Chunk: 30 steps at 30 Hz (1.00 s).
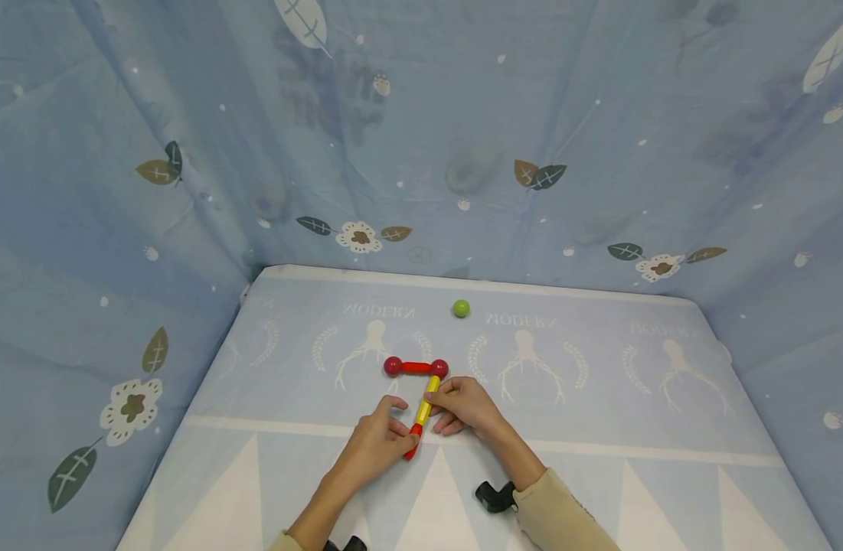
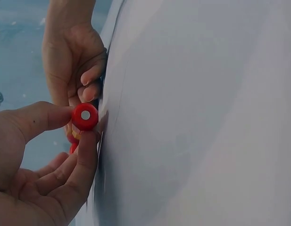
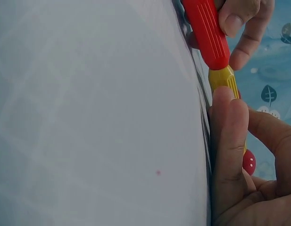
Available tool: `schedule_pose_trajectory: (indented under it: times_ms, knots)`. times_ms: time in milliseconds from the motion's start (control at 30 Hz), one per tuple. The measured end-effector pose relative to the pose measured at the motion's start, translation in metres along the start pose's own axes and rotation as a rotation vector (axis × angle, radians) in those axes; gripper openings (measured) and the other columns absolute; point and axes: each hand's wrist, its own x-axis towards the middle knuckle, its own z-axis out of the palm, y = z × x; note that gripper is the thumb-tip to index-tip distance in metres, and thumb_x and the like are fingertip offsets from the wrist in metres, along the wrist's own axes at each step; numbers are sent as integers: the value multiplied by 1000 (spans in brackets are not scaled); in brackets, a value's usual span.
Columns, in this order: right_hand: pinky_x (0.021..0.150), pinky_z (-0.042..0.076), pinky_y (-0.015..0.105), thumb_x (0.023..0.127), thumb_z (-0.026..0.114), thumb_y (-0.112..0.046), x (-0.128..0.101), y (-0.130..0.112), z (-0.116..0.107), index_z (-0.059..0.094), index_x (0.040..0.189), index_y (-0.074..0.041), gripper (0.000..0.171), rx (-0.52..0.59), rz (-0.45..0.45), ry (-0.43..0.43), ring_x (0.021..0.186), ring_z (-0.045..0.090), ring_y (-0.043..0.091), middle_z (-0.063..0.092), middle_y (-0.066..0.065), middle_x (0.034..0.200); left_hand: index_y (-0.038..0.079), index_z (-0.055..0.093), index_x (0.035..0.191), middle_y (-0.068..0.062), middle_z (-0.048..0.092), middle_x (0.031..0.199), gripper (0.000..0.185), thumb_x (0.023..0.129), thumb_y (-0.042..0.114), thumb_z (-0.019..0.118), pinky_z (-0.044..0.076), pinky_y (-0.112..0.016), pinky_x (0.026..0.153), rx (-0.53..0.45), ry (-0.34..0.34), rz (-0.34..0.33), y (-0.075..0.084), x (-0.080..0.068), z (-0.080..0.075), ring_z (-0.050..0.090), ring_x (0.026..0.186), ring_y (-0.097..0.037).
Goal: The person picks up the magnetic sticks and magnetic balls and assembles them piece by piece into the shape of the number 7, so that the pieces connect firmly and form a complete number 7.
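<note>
On the pale blue cloth lies a short red stick [image 1: 416, 367] between two red balls [image 1: 393, 366]. From the right ball [image 1: 439, 368] a yellow stick [image 1: 426, 403] runs toward me, and a second red stick [image 1: 412, 446] continues from its near end. My left hand [image 1: 406, 438] pinches that near red stick [image 2: 85, 116] between thumb and forefinger. My right hand [image 1: 438, 405] grips the yellow stick [image 3: 224, 79] from the right side, fingers curled on it. In the right wrist view the red stick [image 3: 206, 33] joins the yellow one, with a red ball [image 3: 249, 163] behind.
A green ball [image 1: 461, 308] lies alone near the table's far edge. Blue leaf-patterned fabric walls [image 1: 118, 229] close in the table on the left, back and right. Black wrist cameras [image 1: 493, 496] sit on both forearms.
</note>
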Motion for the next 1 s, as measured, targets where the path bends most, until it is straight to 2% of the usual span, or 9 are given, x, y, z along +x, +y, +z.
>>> schedule_pose_trajectory:
  times_ms: [200, 367, 533, 633, 700, 900, 1000]
  knots:
    - [48, 55, 30, 92, 75, -27, 0, 0, 0, 59, 104, 5, 38, -5, -4, 3, 54, 69, 20, 71, 17, 83, 2, 54, 124, 5, 68, 82, 46, 86, 16, 78, 52, -27, 60, 2, -15, 12, 0, 0, -1, 64, 68, -7]
    - [48, 55, 30, 92, 75, -27, 1, 1, -1, 61, 103, 5, 37, -5, -11, -7, 54, 69, 20, 71, 17, 83, 3, 57, 121, 6, 69, 83, 43, 90, 25, 76, 51, -29, 61, 27, -53, 3, -1, 3, -6, 63, 69, -8]
    - [48, 54, 29, 91, 75, -28, 1, 1, -2, 61, 103, 5, 38, 1, -7, -12, 55, 69, 20, 71, 16, 84, 5, 64, 114, 5, 69, 82, 34, 92, 29, 74, 51, -32, 60, 91, -50, 3, 3, 15, -18, 62, 69, -10]
    - [48, 54, 29, 92, 75, -27, 1, 1, -2, 61, 104, 6, 38, 2, -9, -9, 54, 69, 20, 71, 16, 83, 7, 67, 109, 3, 70, 85, 27, 93, 27, 73, 53, -32, 65, 107, -9, 33, 11, 34, -29, 64, 75, -12]
    - [48, 55, 29, 91, 75, -27, 1, 1, -3, 60, 104, 5, 38, 6, -8, -5, 54, 68, 19, 71, 16, 83, 8, 68, 108, 2, 70, 87, 25, 93, 26, 74, 54, -32, 67, 108, 25, 62, 16, 51, -35, 65, 78, -13]
    - [48, 55, 31, 92, 75, -25, 2, 2, -2, 60, 103, 5, 36, 14, -8, -3, 52, 68, 18, 71, 17, 82, 7, 70, 112, -2, 71, 94, 25, 94, 25, 72, 55, -35, 72, 152, 112, 147, 35, 117, -43, 68, 83, -17]
    - [48, 55, 32, 91, 75, -25, 2, 3, -1, 61, 102, 5, 35, 17, -16, -2, 52, 68, 19, 71, 17, 81, 6, 69, 117, -4, 71, 99, 30, 95, 26, 72, 55, -36, 75, 160, 114, 155, 43, 149, -39, 68, 87, -20]
